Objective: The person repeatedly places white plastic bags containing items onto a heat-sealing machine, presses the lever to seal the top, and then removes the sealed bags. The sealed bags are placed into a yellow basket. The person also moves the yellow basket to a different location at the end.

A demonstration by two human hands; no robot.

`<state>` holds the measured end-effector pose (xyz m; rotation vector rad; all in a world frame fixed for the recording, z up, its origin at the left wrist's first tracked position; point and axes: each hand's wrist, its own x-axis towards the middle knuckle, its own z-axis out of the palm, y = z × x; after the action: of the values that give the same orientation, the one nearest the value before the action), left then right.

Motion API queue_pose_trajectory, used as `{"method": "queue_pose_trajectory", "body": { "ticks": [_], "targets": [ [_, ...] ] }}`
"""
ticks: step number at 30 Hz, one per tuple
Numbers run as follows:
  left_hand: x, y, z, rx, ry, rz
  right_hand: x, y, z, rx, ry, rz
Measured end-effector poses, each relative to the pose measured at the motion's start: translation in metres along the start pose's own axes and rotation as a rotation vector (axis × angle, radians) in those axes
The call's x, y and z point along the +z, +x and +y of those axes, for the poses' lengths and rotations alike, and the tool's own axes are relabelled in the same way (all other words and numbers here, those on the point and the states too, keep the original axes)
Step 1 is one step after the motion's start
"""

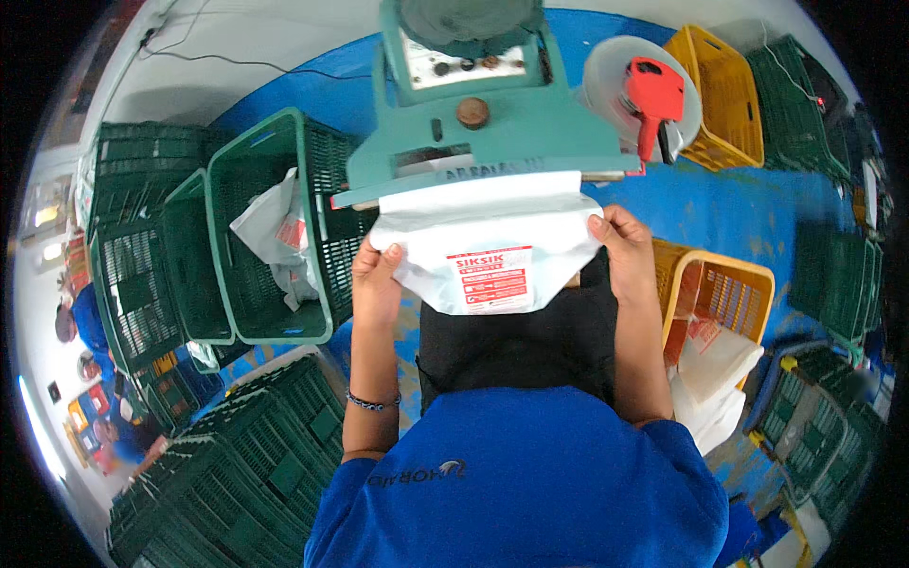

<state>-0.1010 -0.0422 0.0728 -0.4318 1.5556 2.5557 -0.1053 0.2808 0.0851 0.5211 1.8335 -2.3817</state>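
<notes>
Stretched between my hands is a white plastic bag [492, 265] with a red printed label. Its far edge lies at the front jaw of a green bag-sealing machine [483, 128]. My left hand [377, 265] pinches the bag's left side, thumb on top. At the right side, my right hand [620, 241] grips the other corner in the same way. The bag's lower part hangs over my dark lap. What is inside the bag cannot be seen.
A green crate [320, 284] at the left holds similar white bags. More bags lie in a yellow crate [748, 270] at the right. Behind it, a red tape dispenser [653, 95] rests on a round, pale container [606, 71]. Stacked green crates [237, 464] stand lower left.
</notes>
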Motion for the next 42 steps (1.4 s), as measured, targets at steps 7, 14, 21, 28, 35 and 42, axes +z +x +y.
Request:
{"method": "queue_pose_trajectory", "body": {
  "ticks": [7, 14, 21, 28, 35, 42],
  "targets": [
    [-0.013, -0.002, -0.014, 0.083, -0.089, 0.003, 0.005, -0.009, 0.013, -0.108, 0.074, 0.018],
    [-0.020, -0.015, -0.044, -0.025, 0.153, 0.047, 0.023, 0.011, 0.004, -0.215, 0.018, 0.107],
    [0.033, 0.007, -0.072, 0.349, -0.119, 0.176, -0.033, 0.054, 0.005, -0.517, -0.274, 0.596],
    [0.046, 0.007, -0.078, 0.339, -0.116, 0.330, -0.125, 0.177, 0.040, -0.292, -1.457, 0.687],
    [0.044, 0.008, -0.081, 0.377, -0.050, 0.408, -0.155, 0.204, 0.031, -0.026, -1.592, 0.455],
    [0.043, 0.010, -0.081, 0.386, -0.110, 0.366, -0.148, 0.008, 0.002, -0.331, -0.135, 0.087]
  ]
}}
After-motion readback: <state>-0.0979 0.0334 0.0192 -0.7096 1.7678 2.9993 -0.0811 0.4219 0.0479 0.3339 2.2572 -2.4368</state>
